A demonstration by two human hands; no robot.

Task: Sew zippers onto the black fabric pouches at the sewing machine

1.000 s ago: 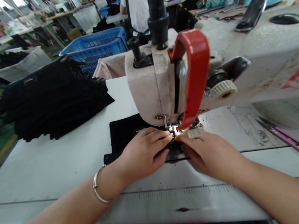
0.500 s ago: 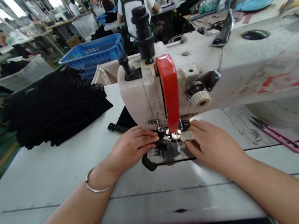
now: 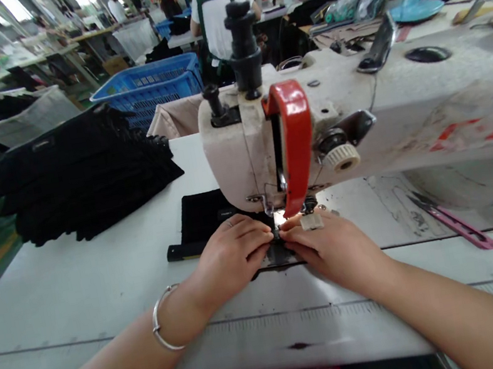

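Observation:
A black fabric piece (image 3: 201,211) with a small label lies flat under the head of the sewing machine (image 3: 231,149). Along its near edge runs a black strip (image 3: 179,251), whose left end sticks out past the fabric. My left hand (image 3: 237,253) is closed on the fabric's near edge, fingertips just left of the needle area. From the right, my right hand (image 3: 330,243) pinches the same edge close to the presser foot, partly behind a small pale block on the machine. The fingertips of both hands almost meet, and they hide the edge between them.
A tall stack of black fabric pieces (image 3: 81,169) sits at the table's left. Behind it stand a blue basket (image 3: 152,80) and a beige-lined bin (image 3: 173,119). Pink-handled thread snips (image 3: 461,226) lie at right. A person in white (image 3: 218,11) works ahead.
The black fabric has turned so its strip lies nearly level and more of it shows at left. My right hand has moved left to the needle area; my left hand has shifted slightly right.

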